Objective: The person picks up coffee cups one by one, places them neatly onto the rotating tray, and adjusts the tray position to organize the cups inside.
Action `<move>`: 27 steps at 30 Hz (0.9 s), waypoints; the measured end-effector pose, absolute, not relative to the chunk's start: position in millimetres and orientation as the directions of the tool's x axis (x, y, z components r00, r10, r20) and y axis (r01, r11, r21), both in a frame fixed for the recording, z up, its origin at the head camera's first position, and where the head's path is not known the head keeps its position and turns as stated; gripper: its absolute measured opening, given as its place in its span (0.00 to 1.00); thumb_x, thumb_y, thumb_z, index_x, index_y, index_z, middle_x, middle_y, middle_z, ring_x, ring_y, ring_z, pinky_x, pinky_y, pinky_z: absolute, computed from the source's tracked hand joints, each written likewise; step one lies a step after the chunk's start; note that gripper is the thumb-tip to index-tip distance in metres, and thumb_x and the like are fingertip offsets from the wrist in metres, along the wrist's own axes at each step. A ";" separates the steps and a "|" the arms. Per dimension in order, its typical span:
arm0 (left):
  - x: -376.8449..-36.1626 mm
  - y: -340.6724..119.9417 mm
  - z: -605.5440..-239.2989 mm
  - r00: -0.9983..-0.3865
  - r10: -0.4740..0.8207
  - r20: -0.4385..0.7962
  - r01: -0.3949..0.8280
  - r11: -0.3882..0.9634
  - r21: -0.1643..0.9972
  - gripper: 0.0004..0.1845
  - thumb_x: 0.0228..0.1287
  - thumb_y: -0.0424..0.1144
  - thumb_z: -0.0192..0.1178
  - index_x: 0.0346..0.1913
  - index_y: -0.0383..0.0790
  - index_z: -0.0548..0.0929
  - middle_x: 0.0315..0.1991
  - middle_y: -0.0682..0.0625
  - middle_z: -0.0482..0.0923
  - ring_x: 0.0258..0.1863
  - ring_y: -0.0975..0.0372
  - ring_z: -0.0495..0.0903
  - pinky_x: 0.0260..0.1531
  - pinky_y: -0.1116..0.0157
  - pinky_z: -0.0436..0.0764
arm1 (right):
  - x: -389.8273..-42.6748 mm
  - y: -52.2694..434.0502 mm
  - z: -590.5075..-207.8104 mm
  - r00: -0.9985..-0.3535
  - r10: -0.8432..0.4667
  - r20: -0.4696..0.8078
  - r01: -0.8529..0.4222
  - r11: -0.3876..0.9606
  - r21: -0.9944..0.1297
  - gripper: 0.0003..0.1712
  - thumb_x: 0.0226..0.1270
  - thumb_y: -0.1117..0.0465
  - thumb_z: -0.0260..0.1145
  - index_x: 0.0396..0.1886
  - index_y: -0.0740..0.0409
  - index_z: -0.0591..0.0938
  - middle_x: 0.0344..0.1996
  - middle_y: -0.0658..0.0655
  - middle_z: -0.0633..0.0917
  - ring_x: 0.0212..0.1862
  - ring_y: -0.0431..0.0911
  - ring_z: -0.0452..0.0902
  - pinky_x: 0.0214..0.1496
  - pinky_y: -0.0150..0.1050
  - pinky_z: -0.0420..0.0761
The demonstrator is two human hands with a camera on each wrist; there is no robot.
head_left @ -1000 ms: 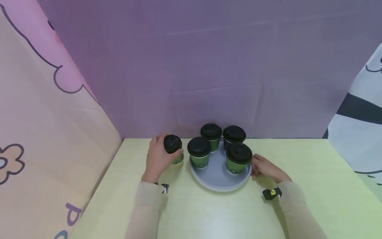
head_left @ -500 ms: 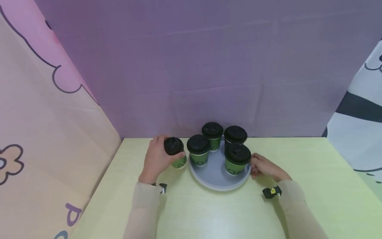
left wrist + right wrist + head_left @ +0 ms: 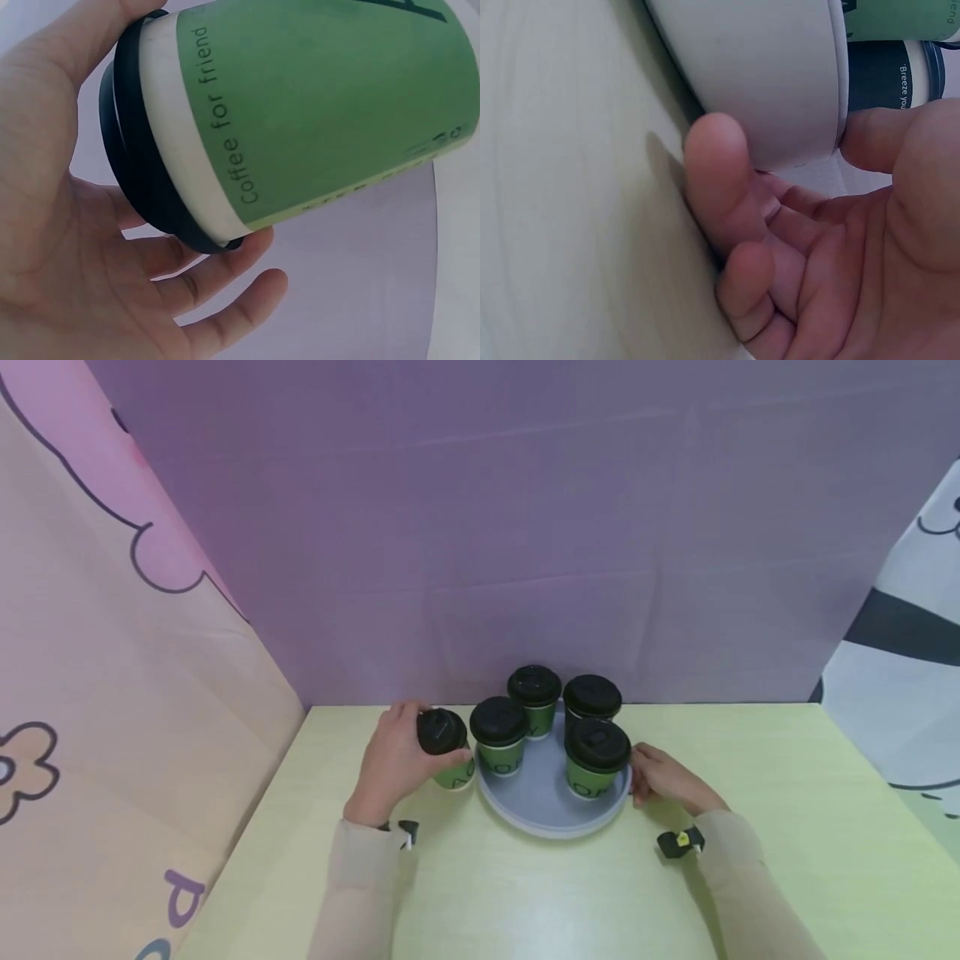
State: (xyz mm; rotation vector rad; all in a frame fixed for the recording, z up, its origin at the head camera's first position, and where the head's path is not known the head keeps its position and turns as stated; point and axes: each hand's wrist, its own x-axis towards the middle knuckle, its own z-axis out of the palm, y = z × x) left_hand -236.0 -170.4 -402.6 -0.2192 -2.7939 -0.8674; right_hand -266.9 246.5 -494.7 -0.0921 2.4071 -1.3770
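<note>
In the head view, my left hand [image 3: 397, 760] grips a green paper coffee cup [image 3: 455, 775] with a black lid, just left of the round grey tray [image 3: 543, 814]. The left wrist view shows the thumb and fingers around the lid end of this coffee cup [image 3: 322, 105]; its writing reads "Coffee for friend". Whether its base touches the table cannot be told. At the tray's right edge is my right hand [image 3: 667, 779]. Seen from the right wrist, the thumb lies at the rim of the tray [image 3: 772, 75] and the fingers curl by its lower side.
Several lidded cups stand upright on the tray, including a green front-right cup [image 3: 592, 781], a green left cup [image 3: 500, 756] and a darker back-right cup [image 3: 591, 697]. A purple cloth backdrop [image 3: 480, 527] rises behind the pale table [image 3: 510, 902].
My left hand and its coffee cup have shifted slightly right and nearer to me, close to the tray's left side. My right hand has stayed at the tray's edge.
</note>
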 end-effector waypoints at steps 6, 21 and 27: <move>-230.3 -166.8 -397.0 -0.964 0.115 0.239 0.228 0.820 0.525 0.50 0.43 0.67 0.77 0.64 0.38 0.75 0.59 0.43 0.76 0.57 0.48 0.77 0.56 0.48 0.81 | -267.0 246.5 -494.5 -0.927 -0.241 -0.286 0.129 0.510 -0.850 0.20 0.85 0.51 0.42 0.46 0.64 0.72 0.28 0.55 0.81 0.27 0.47 0.82 0.33 0.39 0.82; -219.2 -148.5 -388.1 -0.949 0.204 0.240 0.303 0.797 0.522 0.48 0.47 0.67 0.76 0.66 0.41 0.75 0.63 0.46 0.76 0.60 0.50 0.75 0.58 0.48 0.80 | -267.4 247.6 -494.5 -0.915 -0.294 -0.277 0.117 0.462 -0.879 0.16 0.83 0.57 0.41 0.39 0.61 0.70 0.31 0.55 0.80 0.28 0.46 0.82 0.34 0.39 0.84; -216.8 -141.7 -386.0 -0.934 0.244 0.262 0.348 0.788 0.507 0.48 0.48 0.68 0.75 0.66 0.42 0.76 0.63 0.46 0.76 0.62 0.51 0.75 0.61 0.49 0.79 | -266.8 246.9 -493.1 -0.911 -0.308 -0.275 0.112 0.457 -0.882 0.15 0.83 0.58 0.40 0.39 0.62 0.69 0.31 0.55 0.79 0.29 0.46 0.81 0.33 0.39 0.84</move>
